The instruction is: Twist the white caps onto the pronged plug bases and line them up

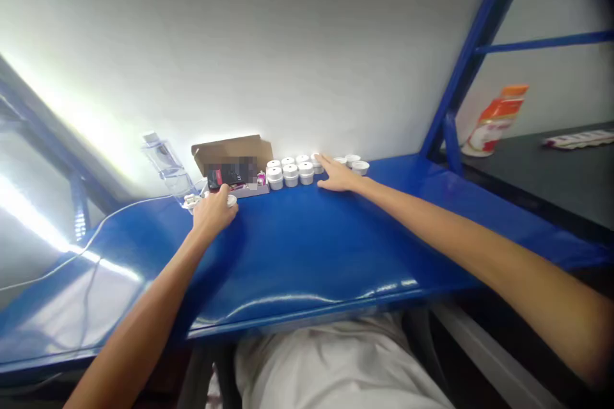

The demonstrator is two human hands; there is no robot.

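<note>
My left hand (212, 211) is at the left by a small cardboard box, its fingers curled around a small white round piece (232, 200) that shows between thumb and forefinger. More white parts (190, 200) lie just left of that hand. To the right, my right hand (336, 176) reaches out with thumb and fingers apart. Its fingertips touch or nearly touch a white round container (316, 165) at the end of two rows. Several matching white containers (290, 175) stand in those rows. Shallow white cups (359, 168) sit just beyond my right hand, partly hidden by it.
A phone (233, 176) rests in the open cardboard box (233, 148). A clear plastic stand (169, 166) and a white cable (110, 216) are at the left. The blue table (297, 249) meets the wall behind. An orange-and-white bottle (496, 121) stands past the blue frame (460, 77).
</note>
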